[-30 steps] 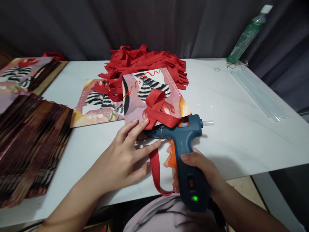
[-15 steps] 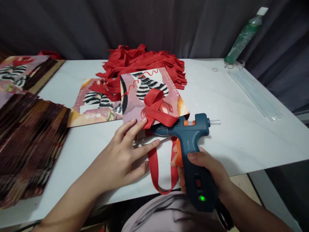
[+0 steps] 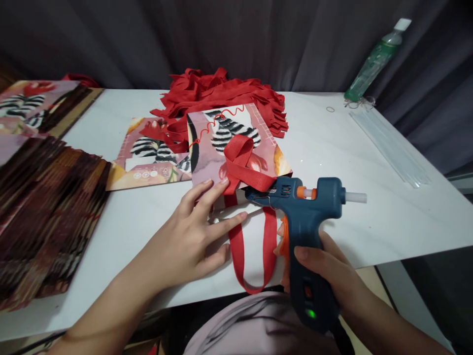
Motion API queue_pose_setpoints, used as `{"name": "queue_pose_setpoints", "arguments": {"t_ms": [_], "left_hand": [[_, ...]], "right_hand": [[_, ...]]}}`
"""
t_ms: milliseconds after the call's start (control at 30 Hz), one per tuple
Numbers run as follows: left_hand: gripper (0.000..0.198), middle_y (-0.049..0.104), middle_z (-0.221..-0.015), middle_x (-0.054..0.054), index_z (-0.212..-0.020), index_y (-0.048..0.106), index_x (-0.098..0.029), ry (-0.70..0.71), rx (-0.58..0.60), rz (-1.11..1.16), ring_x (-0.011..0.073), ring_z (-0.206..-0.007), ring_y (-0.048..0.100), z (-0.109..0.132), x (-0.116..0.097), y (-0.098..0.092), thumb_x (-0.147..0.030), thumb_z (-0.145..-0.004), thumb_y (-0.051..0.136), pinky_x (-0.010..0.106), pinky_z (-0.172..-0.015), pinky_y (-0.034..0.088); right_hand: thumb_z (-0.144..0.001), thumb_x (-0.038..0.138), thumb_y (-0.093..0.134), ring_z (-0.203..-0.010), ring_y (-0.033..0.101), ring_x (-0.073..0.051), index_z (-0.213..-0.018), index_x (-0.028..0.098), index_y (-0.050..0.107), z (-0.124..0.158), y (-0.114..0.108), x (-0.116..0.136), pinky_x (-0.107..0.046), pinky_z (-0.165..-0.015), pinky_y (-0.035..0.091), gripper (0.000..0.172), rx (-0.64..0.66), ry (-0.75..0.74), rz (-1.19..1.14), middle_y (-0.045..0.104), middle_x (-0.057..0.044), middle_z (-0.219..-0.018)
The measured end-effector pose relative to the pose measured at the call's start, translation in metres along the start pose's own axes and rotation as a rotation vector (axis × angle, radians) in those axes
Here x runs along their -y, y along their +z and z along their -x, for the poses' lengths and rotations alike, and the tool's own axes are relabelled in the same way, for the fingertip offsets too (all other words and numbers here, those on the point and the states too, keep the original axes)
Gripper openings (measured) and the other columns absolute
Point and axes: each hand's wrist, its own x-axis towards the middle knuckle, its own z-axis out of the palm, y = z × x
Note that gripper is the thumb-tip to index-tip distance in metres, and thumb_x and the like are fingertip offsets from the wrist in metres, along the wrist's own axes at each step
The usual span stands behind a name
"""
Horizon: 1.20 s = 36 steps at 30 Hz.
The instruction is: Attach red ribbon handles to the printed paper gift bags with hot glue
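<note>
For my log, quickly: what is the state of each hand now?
Left hand: open, fingertips pressing the paper bag.
Right hand: closed around the glue gun.

Left hand (image 3: 188, 241) flat, fingers spread — right hand (image 3: 328, 273) in a closed grip, both forearms angled inward

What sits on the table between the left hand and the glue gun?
Head view: a red strap loop lies between the left hand and the glue gun, running from the paper bag to the table edge.
</note>
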Motion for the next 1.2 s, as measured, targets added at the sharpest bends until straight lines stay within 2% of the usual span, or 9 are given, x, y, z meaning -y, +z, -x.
{"name": "queue_pose_setpoints", "arguments": {"t_ms": [67,267,433,500,633,900,1033,1100,1200], "left_hand": [[0.053,0.020,-0.156,0.003,-0.132,0.054,-0.035,-0.005,-0.003,-0.004,0.0410,-0.140,0.021,0.000,0.000,0.000,-0.034,-0.080,0.060,0.058,-0.113,0.028],[0.053,0.004,-0.160,0.008,-0.132,0.056,-0.030,0.026,-0.003,-0.023,0.0441,-0.141,0.017,0.002,-0.001,0.002,-0.031,-0.079,0.061,0.060,-0.111,0.027],[0.054,0.007,-0.160,0.009,-0.131,0.057,-0.030,0.006,-0.006,0.006,0.0444,-0.140,0.019,0.002,-0.003,0.003,-0.031,-0.078,0.063,0.060,-0.112,0.027],[0.055,0.008,-0.160,0.009,-0.132,0.057,-0.031,0.000,-0.001,0.009,0.0443,-0.140,0.019,0.003,-0.003,0.003,-0.031,-0.077,0.063,0.060,-0.111,0.028],[0.054,0.007,-0.160,0.008,-0.131,0.058,-0.030,-0.004,-0.012,0.010,0.0437,-0.139,0.020,0.004,-0.003,0.003,-0.032,-0.078,0.063,0.060,-0.111,0.028],[0.053,0.009,-0.159,0.009,-0.131,0.057,-0.030,-0.011,-0.003,0.017,0.0424,-0.140,0.019,0.005,-0.004,0.002,-0.031,-0.078,0.063,0.058,-0.112,0.028],[0.054,0.009,-0.160,0.009,-0.131,0.057,-0.031,-0.001,-0.017,0.020,0.0435,-0.140,0.020,0.005,-0.003,0.004,-0.033,-0.078,0.064,0.059,-0.111,0.029],[0.054,0.009,-0.160,0.008,-0.131,0.058,-0.031,0.000,-0.023,0.022,0.0439,-0.139,0.021,0.005,-0.002,0.004,-0.032,-0.077,0.064,0.059,-0.111,0.030],[0.055,0.010,-0.160,0.009,-0.131,0.057,-0.030,0.004,-0.021,0.022,0.0437,-0.139,0.021,0.004,-0.002,0.004,-0.031,-0.077,0.064,0.059,-0.111,0.030]], "right_hand": [[-0.068,0.051,0.078,-0.046,0.057,-0.011,-0.079,0.020,0.061,0.000,0.000,0.000,-0.018,-0.043,0.043,0.037,-0.004,-0.014,0.038,0.067,-0.002,-0.058],[-0.066,0.049,0.079,-0.052,0.062,-0.014,-0.089,0.019,0.067,0.000,-0.001,-0.007,-0.021,-0.047,0.046,0.040,0.039,-0.017,0.007,0.069,-0.004,-0.062],[-0.063,0.037,0.079,-0.056,0.066,-0.018,-0.104,0.021,0.068,0.003,-0.004,-0.004,-0.024,-0.046,0.046,0.046,0.023,0.066,-0.038,0.073,-0.006,-0.079],[-0.061,0.030,0.078,-0.063,0.068,-0.020,-0.107,0.021,0.069,0.001,-0.004,0.000,-0.028,-0.054,0.050,0.048,0.036,0.059,-0.057,0.074,-0.007,-0.088],[-0.063,0.030,0.080,-0.077,0.069,-0.025,-0.107,0.021,0.069,-0.006,-0.001,0.004,-0.037,-0.073,0.053,0.046,-0.061,-0.001,-0.021,0.074,-0.008,-0.091],[-0.064,0.021,0.075,-0.085,0.070,-0.029,-0.112,0.021,0.065,-0.011,-0.001,0.011,-0.036,-0.066,0.053,0.048,-0.039,0.078,-0.004,0.073,-0.009,-0.104],[-0.065,0.017,0.070,-0.092,0.068,-0.026,-0.107,0.020,0.066,-0.013,0.002,0.014,-0.035,-0.073,0.051,0.043,-0.019,0.060,0.025,0.071,-0.007,-0.107],[-0.063,0.017,0.071,-0.087,0.067,-0.024,-0.101,0.019,0.067,-0.015,0.004,0.013,-0.033,-0.075,0.050,0.038,-0.038,0.041,0.045,0.072,-0.006,-0.102],[-0.064,0.024,0.075,-0.067,0.064,-0.018,-0.098,0.018,0.066,-0.017,0.006,0.012,-0.031,-0.066,0.049,0.035,-0.080,0.039,0.095,0.073,-0.005,-0.092]]}}
